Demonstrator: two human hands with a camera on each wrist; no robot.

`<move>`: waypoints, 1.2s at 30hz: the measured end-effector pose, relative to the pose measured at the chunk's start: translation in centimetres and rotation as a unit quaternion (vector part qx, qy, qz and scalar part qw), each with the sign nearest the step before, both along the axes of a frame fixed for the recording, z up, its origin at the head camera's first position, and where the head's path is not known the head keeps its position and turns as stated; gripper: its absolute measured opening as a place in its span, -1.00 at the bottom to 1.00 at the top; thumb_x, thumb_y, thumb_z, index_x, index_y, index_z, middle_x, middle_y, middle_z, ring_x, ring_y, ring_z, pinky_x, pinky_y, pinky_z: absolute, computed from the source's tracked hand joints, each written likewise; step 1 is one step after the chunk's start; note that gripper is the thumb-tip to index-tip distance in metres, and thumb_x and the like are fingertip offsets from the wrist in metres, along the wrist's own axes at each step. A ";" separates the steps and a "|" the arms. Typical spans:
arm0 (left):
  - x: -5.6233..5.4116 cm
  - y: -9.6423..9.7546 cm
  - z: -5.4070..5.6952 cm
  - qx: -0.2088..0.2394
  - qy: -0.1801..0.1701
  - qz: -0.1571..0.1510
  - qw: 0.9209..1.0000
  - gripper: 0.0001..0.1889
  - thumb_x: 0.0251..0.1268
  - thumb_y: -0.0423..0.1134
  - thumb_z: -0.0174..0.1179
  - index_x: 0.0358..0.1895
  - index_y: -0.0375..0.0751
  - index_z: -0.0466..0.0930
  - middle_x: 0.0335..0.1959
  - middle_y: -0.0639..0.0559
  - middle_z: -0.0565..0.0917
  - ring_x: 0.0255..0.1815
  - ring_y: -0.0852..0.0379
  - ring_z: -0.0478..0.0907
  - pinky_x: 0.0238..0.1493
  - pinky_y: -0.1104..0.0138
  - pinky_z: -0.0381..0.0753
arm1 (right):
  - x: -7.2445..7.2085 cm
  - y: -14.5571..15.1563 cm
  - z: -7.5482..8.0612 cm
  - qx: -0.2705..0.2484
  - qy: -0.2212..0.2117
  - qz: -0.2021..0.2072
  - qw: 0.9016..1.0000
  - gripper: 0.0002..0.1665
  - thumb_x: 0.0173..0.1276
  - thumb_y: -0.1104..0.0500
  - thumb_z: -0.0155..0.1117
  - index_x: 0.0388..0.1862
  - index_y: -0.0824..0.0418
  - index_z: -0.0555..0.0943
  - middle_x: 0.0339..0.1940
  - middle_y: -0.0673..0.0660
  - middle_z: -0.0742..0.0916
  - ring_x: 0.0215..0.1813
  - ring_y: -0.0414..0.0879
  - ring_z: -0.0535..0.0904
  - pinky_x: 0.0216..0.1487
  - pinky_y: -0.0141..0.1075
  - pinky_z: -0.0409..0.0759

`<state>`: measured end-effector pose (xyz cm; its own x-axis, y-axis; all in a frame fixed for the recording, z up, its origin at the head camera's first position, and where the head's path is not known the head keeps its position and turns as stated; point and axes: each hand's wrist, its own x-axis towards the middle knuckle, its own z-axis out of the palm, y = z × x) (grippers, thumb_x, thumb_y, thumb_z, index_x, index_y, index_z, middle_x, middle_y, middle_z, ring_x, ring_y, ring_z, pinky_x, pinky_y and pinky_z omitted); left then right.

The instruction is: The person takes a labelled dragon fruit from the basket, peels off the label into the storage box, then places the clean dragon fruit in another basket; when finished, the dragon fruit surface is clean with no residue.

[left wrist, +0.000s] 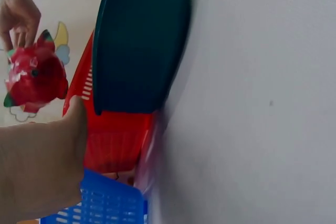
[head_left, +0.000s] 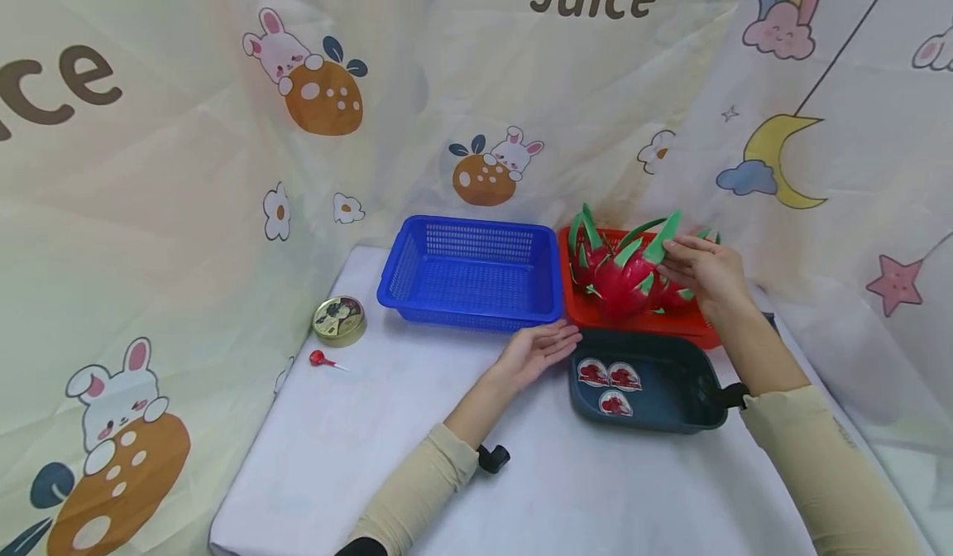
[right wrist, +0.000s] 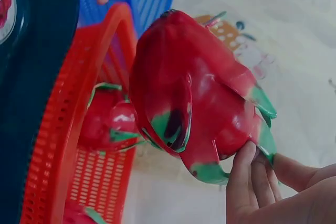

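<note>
My right hand (head_left: 707, 275) pinches a red dragon fruit (head_left: 620, 287) by the green leaf tips at one end, thumb against fingers. In the right wrist view the dragon fruit (right wrist: 191, 87) hangs tilted above the red basket (right wrist: 58, 145), where other dragon fruits (right wrist: 107, 121) lie. My left hand (head_left: 532, 353) is palm up with straight fingers and holds nothing. Its fingertips are near the front right corner of the blue basket (head_left: 469, 291) and the left end of the dark tray (head_left: 670, 386). In the left wrist view the dragon fruit (left wrist: 34, 85) hangs beyond the left thumb.
Three round stickers with red fruit pictures, one of them a sticker (head_left: 615, 404) at the front, lie in the dark tray. To the left on the white table (head_left: 417, 424) are a round gold tin (head_left: 339, 321) and a small red-handled tool (head_left: 320, 358). A printed cloth (head_left: 417, 59) hangs behind.
</note>
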<state>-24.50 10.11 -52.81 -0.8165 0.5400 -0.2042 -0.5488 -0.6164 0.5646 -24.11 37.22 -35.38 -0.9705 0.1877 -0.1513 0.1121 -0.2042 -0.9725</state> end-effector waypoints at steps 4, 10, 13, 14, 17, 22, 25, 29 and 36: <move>-0.2 0.9 -0.2 0.031 -0.022 0.029 0.999 -0.50 0.58 -0.47 -0.09 0.50 -0.53 0.27 0.44 -0.42 0.46 0.50 -0.33 0.39 0.53 0.00 0.34 | -1.3 0.5 -0.5 -0.001 -0.009 -0.022 1.000 -0.54 0.41 0.12 0.46 0.26 0.13 0.68 -0.19 -0.08 0.85 -0.14 -0.18 0.81 -0.05 -0.33 0.75; -0.4 1.7 -0.4 0.058 -0.045 0.051 0.996 -0.50 0.52 -0.51 -0.10 0.47 -0.55 0.31 0.42 -0.43 0.46 0.52 -0.35 0.34 0.53 0.01 0.35 | -3.6 1.3 -2.3 0.008 -0.022 -0.066 0.998 -0.43 0.43 0.17 0.44 0.39 0.22 0.60 -0.29 -0.06 0.85 -0.22 -0.16 0.83 -0.14 -0.34 0.76; -0.5 1.8 -0.5 0.066 -0.050 0.051 0.995 -0.49 0.49 -0.50 -0.10 0.47 -0.56 0.30 0.42 -0.45 0.44 0.53 -0.35 0.32 0.54 0.01 0.34 | -4.7 1.8 -3.4 0.046 -0.040 -0.079 0.995 -0.40 0.44 0.12 0.43 0.41 0.23 0.57 -0.33 -0.08 0.84 -0.25 -0.18 0.83 0.06 -0.26 0.72; -0.5 1.8 -0.5 0.067 -0.050 0.050 0.995 -0.49 0.49 -0.50 -0.11 0.47 -0.56 0.29 0.42 -0.45 0.44 0.53 -0.35 0.32 0.54 0.02 0.34 | -5.1 2.0 -3.8 0.059 -0.050 -0.081 0.994 -0.39 0.45 0.09 0.42 0.43 0.22 0.57 -0.34 -0.09 0.84 -0.26 -0.19 0.83 0.22 -0.20 0.65; -0.5 1.7 -0.7 0.070 -0.054 0.051 0.995 -0.49 0.49 -0.47 -0.09 0.45 -0.56 0.32 0.41 -0.45 0.46 0.51 -0.36 0.35 0.53 0.01 0.36 | -5.9 2.5 -4.7 0.114 -0.083 -0.076 0.987 -0.34 0.49 -0.02 0.37 0.49 0.16 0.52 -0.35 -0.15 0.84 -0.26 -0.25 0.81 0.60 0.05 0.23; -0.6 1.6 -0.7 0.081 -0.057 0.055 0.994 -0.51 0.47 -0.41 -0.05 0.40 -0.57 0.38 0.38 -0.45 0.49 0.49 -0.37 0.38 0.51 -0.01 0.37 | -6.7 3.1 -6.1 0.203 -0.107 -0.053 0.972 -0.37 0.60 -0.05 0.23 0.54 0.12 0.48 -0.17 -0.14 0.85 -0.23 -0.32 0.79 0.60 0.28 0.10; -0.6 1.6 -0.7 0.086 -0.058 0.055 0.993 -0.52 0.46 -0.41 -0.04 0.37 -0.58 0.40 0.38 -0.46 0.49 0.47 -0.37 0.40 0.51 -0.02 0.37 | -6.9 3.3 -7.0 0.231 -0.097 -0.043 0.967 -0.42 0.64 0.04 0.15 0.54 0.21 0.46 0.13 0.07 0.79 -0.14 -0.28 0.80 0.48 0.09 0.44; -0.6 1.7 -0.7 0.086 -0.058 0.054 0.993 -0.52 0.45 -0.41 -0.03 0.37 -0.57 0.40 0.39 -0.46 0.48 0.46 -0.36 0.42 0.51 -0.01 0.38 | -7.3 3.4 -7.9 0.224 -0.078 -0.040 0.971 -0.46 0.67 0.18 0.07 0.54 0.30 0.41 0.42 0.30 0.57 0.00 -0.21 0.79 0.18 -0.19 0.69; -0.6 1.7 -0.9 0.082 -0.056 0.060 0.993 -0.51 0.49 -0.37 -0.07 0.39 -0.56 0.41 0.37 -0.42 0.52 0.45 -0.35 0.44 0.50 0.00 0.39 | -7.6 3.1 -8.4 0.265 -0.052 0.002 0.963 -0.43 0.68 0.15 0.06 0.58 0.30 0.37 0.49 0.38 0.52 0.21 -0.09 0.71 0.35 -0.10 0.57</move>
<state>-25.06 11.77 -53.68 -0.8541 0.4740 -0.2141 -0.5196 -0.7601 0.3901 -31.71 40.31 -43.74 -0.9561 0.2613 -0.1323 0.2147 0.3182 -0.9234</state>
